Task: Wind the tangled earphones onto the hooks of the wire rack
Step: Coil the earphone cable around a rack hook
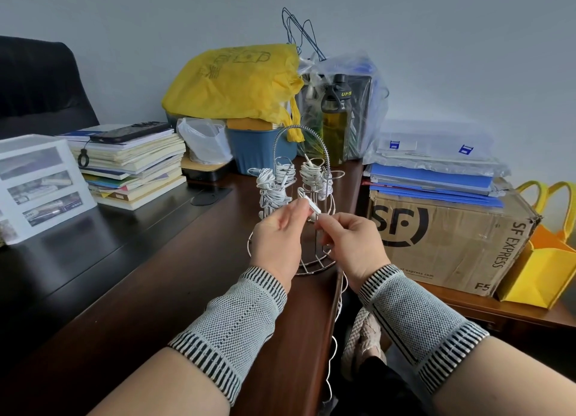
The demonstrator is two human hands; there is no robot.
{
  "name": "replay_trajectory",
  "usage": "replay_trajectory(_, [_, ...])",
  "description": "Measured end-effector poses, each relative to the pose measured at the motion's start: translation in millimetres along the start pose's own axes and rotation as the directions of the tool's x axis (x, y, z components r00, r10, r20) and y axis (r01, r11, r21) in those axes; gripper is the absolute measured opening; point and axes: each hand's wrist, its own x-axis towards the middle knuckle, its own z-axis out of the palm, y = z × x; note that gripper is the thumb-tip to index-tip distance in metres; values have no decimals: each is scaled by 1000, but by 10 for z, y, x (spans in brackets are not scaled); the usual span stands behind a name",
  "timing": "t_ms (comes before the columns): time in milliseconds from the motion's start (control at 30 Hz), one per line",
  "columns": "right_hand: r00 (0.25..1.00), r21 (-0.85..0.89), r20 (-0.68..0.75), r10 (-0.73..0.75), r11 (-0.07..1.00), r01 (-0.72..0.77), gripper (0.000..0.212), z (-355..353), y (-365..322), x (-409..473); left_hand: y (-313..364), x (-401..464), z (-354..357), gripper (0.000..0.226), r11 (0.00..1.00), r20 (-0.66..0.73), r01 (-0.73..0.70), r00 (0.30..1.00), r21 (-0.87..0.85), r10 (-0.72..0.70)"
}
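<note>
Filling most of the lower frame, a dark wooden desk [131, 278] runs from the bottom edge up to a pale wall. At right of centre a cardboard box [448, 244] printed with black letters sits on a lower wooden surface, with blue folders [436, 181] stacked on top and a yellow tote bag [539, 266] just beside it at the right edge. At upper centre a yellow plastic bag [233, 85] slumps over a blue bin [258, 149], next to a dark drink bottle [335, 116] wrapped in clear plastic. At centre left a pile of books [134, 169] carries a black phone [131, 132], and a white drawer unit [40, 185] stands at the left edge.

In the middle of the frame the wire rack [296, 197] stands on the desk near its right edge; several of its upper hooks already carry wound white bundles [274, 181]. In front of the rack, both hands are raised with patterned knit sleeves on the forearms. The left hand [277, 241] has its fingers curled, thumb and forefinger pinching the white earphones [313, 208] at a small white plug-like piece. The right hand [352, 244] pinches the same cable just beside it, fingertips nearly touching the left's. From the hands the cable hangs down past the desk edge toward the bottom of the frame.
</note>
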Motion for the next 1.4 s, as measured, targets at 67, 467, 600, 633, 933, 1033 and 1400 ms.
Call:
replay_trajectory(67, [999, 79, 11, 40, 996, -41, 27, 1, -4, -7, -9, 3, 6, 26, 1000, -5, 2, 1000, -4, -2])
replay_trajectory(467, [997, 40, 10, 80, 996, -81, 27, 113, -11, -16, -41, 97, 10, 21, 988, -56, 101, 993, -116, -108])
replay_trajectory(600, [997, 49, 23, 78, 996, -79, 31, 153, -18, -51, -46, 106, 21, 11, 992, -66, 79, 994, -96, -86])
replay_trajectory(633, [997, 55, 21, 74, 996, -75, 32, 162, -18, -55, -51, 109, 21, 10, 994, -71, 68, 995, -84, -74])
replay_trajectory(933, [996, 68, 7, 93, 993, -94, 45, 160, -41, -88, -92, 88, 21, 9, 1000, -69, -5, 998, 17, 6])
replay_trajectory(1033, [996, 69, 23, 82, 994, -84, 43, 165, -33, -93, -115, 104, 12, 9, 999, -84, -15, 996, 41, 18])
replay_trajectory(1400, [967, -198, 166, 192, 967, -158, 26, -670, -150, 27, -155, 141, 9, 24, 996, -74, -38, 996, 77, 43])
